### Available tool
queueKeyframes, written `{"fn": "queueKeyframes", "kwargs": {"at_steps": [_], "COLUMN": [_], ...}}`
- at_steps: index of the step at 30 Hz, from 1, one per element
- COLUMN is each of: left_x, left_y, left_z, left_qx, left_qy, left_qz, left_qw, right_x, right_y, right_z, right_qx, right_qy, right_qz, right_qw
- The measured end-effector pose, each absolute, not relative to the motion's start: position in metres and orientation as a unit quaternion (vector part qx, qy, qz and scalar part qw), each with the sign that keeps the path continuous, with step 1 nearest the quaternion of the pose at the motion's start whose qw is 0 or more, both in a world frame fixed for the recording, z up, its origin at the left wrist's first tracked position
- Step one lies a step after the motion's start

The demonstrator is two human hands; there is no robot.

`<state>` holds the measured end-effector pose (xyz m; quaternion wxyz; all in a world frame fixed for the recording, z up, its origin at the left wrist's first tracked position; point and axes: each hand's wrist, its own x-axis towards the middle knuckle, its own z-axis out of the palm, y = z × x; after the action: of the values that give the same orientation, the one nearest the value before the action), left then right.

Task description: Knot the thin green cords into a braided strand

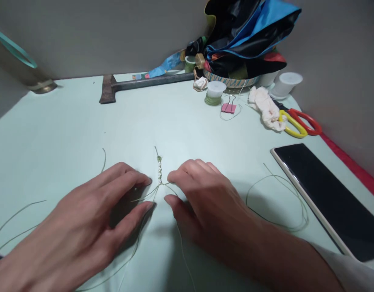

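Observation:
A short green-and-white knotted cord piece lies upright in the middle of the pale green table, a small loop at its top. Thin green strands fan out from its lower end and run beneath and past both hands. My left hand rests just left of it, thumb and index finger apart with nothing between them. On the right, my right hand has its index fingertip at a strand beside the knots; its thumb is apart from that finger.
A hammer lies at the back. Behind to the right are a thread spool, a pink binder clip, a blue-and-black cloth bag and scissors. A phone lies at the right.

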<state>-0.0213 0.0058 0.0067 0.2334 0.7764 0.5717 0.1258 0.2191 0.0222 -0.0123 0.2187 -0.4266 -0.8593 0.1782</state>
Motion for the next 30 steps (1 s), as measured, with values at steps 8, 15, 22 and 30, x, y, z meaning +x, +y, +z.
{"fn": "queueKeyframes", "kwargs": {"at_steps": [8,15,22,30], "left_x": [0.002,0.001,-0.002,-0.016], "left_y": [0.020,0.026,0.032,0.021], "left_z": [0.008,0.015,0.011,-0.003], "left_qx": [0.815,0.716,0.582,0.547], "left_qy": [0.528,0.598,0.617,0.629], "left_qz": [0.115,0.113,0.146,0.160], "left_qw": [0.210,0.341,0.509,0.529], "right_x": [0.198,0.196,0.199,0.205], "right_y": [0.023,0.031,0.037,0.035], "right_z": [-0.024,-0.022,-0.003,0.001], "right_qx": [-0.434,-0.444,-0.499,-0.525], "right_qy": [-0.877,-0.854,-0.726,-0.659], "right_qz": [0.055,0.134,0.410,0.494], "right_qw": [0.196,0.236,0.235,0.218]}}
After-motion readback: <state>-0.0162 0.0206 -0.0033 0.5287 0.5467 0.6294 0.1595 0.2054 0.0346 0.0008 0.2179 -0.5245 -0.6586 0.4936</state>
